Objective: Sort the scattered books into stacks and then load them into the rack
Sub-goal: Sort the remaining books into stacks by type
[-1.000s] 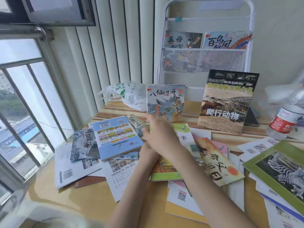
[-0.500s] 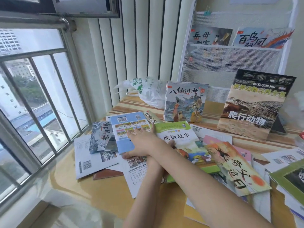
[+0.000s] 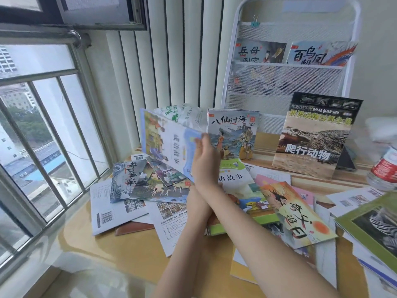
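While the arms cross above the table (image 3: 129,250), the right hand (image 3: 205,160) grips a blue-edged book (image 3: 169,143), lifted and tilted over the scattered books (image 3: 150,183). I cannot tell how the left hand lies; it is hidden. The rack (image 3: 287,82) stands far right.

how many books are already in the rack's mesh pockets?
2 visible, both in the upper pocket of the rack: one book on the left, one on the right. The mesh hides their lower halves; more could sit behind them or behind the propped books.
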The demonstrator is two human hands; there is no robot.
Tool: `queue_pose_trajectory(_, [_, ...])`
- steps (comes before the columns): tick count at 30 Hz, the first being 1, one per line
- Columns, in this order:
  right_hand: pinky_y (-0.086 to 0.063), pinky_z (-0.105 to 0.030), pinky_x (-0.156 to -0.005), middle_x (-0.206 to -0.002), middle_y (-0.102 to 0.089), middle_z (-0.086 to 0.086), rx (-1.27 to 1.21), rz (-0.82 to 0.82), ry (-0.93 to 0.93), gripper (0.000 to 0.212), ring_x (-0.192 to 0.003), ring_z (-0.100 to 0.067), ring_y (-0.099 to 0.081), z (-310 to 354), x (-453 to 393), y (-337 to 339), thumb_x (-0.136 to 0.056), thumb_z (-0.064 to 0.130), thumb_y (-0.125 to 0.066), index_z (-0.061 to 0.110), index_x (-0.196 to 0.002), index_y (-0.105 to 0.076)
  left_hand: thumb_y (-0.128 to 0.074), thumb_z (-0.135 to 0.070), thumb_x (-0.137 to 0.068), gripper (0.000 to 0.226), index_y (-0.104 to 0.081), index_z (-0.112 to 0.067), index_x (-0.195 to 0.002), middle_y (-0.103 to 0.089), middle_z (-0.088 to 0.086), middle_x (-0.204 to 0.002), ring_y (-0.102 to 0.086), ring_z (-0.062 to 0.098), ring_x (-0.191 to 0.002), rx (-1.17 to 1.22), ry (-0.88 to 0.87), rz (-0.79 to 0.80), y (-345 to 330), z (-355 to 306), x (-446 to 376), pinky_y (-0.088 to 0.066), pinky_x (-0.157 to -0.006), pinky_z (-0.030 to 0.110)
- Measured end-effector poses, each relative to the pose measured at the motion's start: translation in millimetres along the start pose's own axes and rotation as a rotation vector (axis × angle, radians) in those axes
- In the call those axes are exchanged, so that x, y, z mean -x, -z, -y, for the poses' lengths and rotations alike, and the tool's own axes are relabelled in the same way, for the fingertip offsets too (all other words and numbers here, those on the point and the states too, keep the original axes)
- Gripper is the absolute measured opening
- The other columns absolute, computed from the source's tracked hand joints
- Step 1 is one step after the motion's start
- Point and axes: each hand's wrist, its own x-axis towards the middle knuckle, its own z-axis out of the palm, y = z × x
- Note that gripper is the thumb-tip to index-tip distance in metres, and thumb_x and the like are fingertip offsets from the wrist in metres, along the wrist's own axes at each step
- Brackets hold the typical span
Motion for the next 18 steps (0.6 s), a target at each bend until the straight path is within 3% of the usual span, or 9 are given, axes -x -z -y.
queue_pose_trajectory(3, [-0.028, -0.005, -0.049, -0.063, -0.040, 0.018, -0.169, -0.341, -0.027, 0.021, -0.053, -0.007, -0.034, 7, -19, 21, -0.098, 0.012, -0.041, -0.003, -0.091, -0.056, -0.061, -0.045, -0.063, 0.050, -0.059, -0.003, -0.090, -0.063, 0.008, -0.081, -0.056, 0.022, -0.070, 0.175, 0.077, 0.007, 1, -8, 6, -0.035, -0.051, 0.028])
queue_pose_trajectory(6, [-0.034, -0.017, -0.048, -0.060, -0.042, 0.017, -0.133, -0.427, 0.033, 0.024, -0.051, -0.008, -0.042, 5, -49, 54, -0.100, 0.016, -0.035, 0.008, -0.099, -0.057, -0.060, -0.046, -0.074, 0.033, -0.053, -0.014, -0.078, -0.061, 0.006, -0.078, -0.059, 0.024, -0.072, 0.269, 0.123, 0.006, 2, -12, 11, -0.046, -0.060, 0.033])
queue_pose_trajectory(8, [-0.039, -0.030, -0.051, -0.058, -0.044, 0.017, -0.045, -0.423, -0.028, 0.028, -0.052, -0.014, -0.050, -5, -68, 77, -0.101, 0.024, -0.031, 0.016, -0.097, -0.057, -0.050, -0.035, -0.084, 0.018, -0.051, -0.019, -0.077, -0.063, 0.012, -0.089, -0.061, 0.029, -0.083, 0.264, 0.134, -0.007, 1, -12, 9, -0.052, -0.077, 0.042])
queue_pose_trajectory(10, [-0.035, -0.028, -0.055, -0.062, -0.044, 0.016, -0.033, -0.368, -0.202, 0.027, -0.058, -0.011, -0.046, -25, -90, 97, -0.101, 0.024, -0.032, 0.016, -0.090, -0.056, -0.045, -0.031, -0.089, 0.026, -0.056, -0.009, -0.095, -0.061, 0.022, -0.108, -0.059, 0.034, -0.096, 0.344, 0.125, -0.036, 2, -11, 8, -0.050, -0.085, 0.041])
queue_pose_trajectory(12, [-0.031, -0.021, -0.054, -0.066, -0.046, 0.011, -0.144, -0.272, -0.370, 0.028, -0.059, -0.005, -0.041, -52, -111, 114, -0.101, 0.019, -0.035, 0.017, -0.079, -0.053, -0.039, -0.037, -0.095, 0.057, -0.048, 0.016, -0.115, -0.053, 0.034, -0.118, -0.054, 0.043, -0.107, 0.380, 0.091, -0.049, 0, -10, 6, -0.041, -0.068, 0.035])
queue_pose_trajectory(13, [-0.031, -0.021, -0.056, -0.068, -0.051, 0.005, -0.200, -0.178, -0.418, 0.030, -0.061, -0.007, -0.041, -64, -120, 119, -0.101, 0.017, -0.037, 0.016, -0.076, -0.054, -0.036, -0.037, -0.098, 0.061, -0.043, 0.021, -0.117, -0.050, 0.038, -0.119, -0.052, 0.045, -0.107, 0.378, 0.076, -0.043, -2, -7, 3, -0.033, -0.060, 0.034])
queue_pose_trajectory(15, [-0.034, -0.021, -0.057, -0.086, -0.062, -0.011, -0.143, 0.101, -0.430, 0.028, -0.075, -0.014, -0.048, -78, -127, 120, -0.100, 0.016, -0.038, 0.009, -0.087, -0.061, -0.033, -0.036, -0.100, 0.062, -0.041, 0.023, -0.117, -0.048, 0.041, -0.117, -0.054, 0.048, -0.098, 0.403, 0.079, -0.046, -3, -5, -3, -0.026, -0.053, 0.032])
queue_pose_trajectory(17, [-0.038, -0.022, -0.067, -0.098, -0.063, -0.005, 0.071, 0.330, -0.324, 0.027, -0.085, -0.016, -0.051, -83, -119, 106, -0.101, 0.023, -0.036, 0.017, -0.099, -0.062, -0.033, -0.036, -0.100, 0.061, -0.043, 0.022, -0.117, -0.050, 0.041, -0.115, -0.056, 0.045, -0.086, 0.370, 0.066, -0.030, -2, -5, -1, -0.027, -0.051, 0.031])
queue_pose_trajectory(18, [-0.038, -0.026, -0.075, -0.095, -0.063, 0.003, 0.163, 0.394, -0.261, 0.027, -0.086, -0.016, -0.054, -83, -110, 97, -0.101, 0.029, -0.034, 0.024, -0.098, -0.060, -0.032, -0.037, -0.100, 0.060, -0.046, 0.019, -0.116, -0.052, 0.038, -0.114, -0.056, 0.043, -0.090, 0.351, 0.063, -0.029, -2, -6, 1, -0.030, -0.054, 0.031])
